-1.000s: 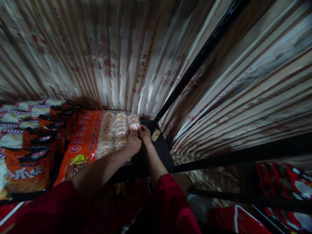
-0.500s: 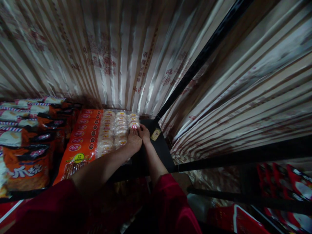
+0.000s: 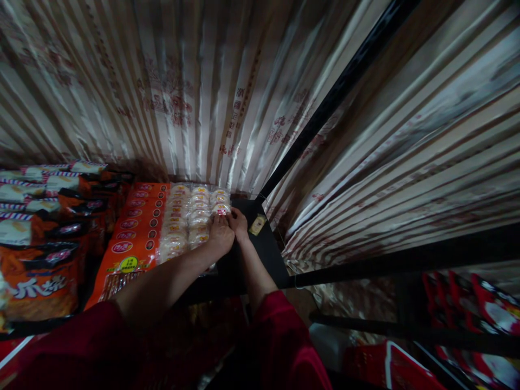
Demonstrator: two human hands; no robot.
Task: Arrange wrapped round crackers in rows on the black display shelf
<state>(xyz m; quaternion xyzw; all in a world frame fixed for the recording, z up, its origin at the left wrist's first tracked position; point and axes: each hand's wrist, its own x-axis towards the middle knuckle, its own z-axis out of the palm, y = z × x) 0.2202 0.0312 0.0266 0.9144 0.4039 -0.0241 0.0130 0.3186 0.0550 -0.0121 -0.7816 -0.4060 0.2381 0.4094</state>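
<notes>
Nearest the camera, two red sleeves reach forward and down to a dark shelf. The left hand lies palm down on the right edge of a clear pack of round rice crackers, fingers bent over the pack's edge; its grip looks partly curled, though how tightly it presses cannot be told in the dim light. The right hand sits just beside it, touching the same pack at its right corner, fingertips pressed together as if pinching the wrapper. The cracker pack lies flat on the shelf, against an orange snack bag on its left. Further left lie more orange and black bags in a stack. Behind everything hangs a shiny striped curtain, crossed by a black pole.
</notes>
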